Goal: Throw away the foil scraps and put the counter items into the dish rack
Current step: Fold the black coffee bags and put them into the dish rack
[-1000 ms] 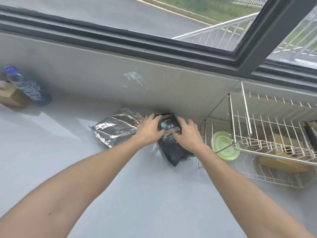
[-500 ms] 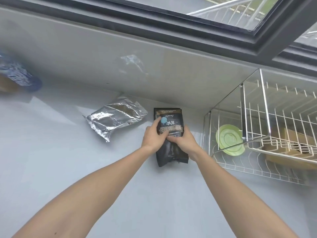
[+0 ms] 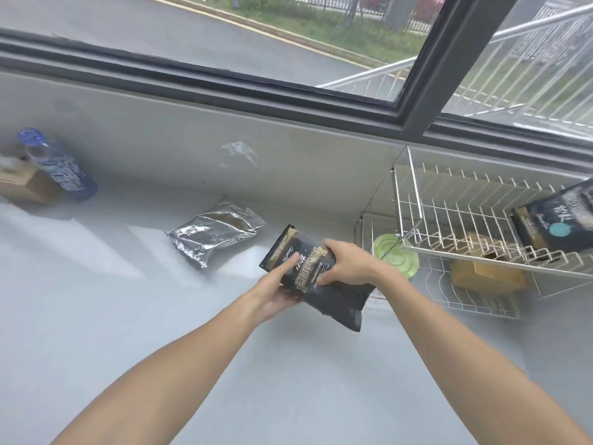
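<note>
Both hands, left and right, gripped a black foil pouch at frame centre.
Pale grey counter lay below; wire dish rack stood at right.

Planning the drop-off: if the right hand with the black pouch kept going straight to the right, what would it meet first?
Likely the dish rack, at its near left end by the green plate on the lower tier. The right hand shares its grip on the black pouch with the left hand. Depth is unclear.

Blue-capped bottle beside cardboard box
</note>
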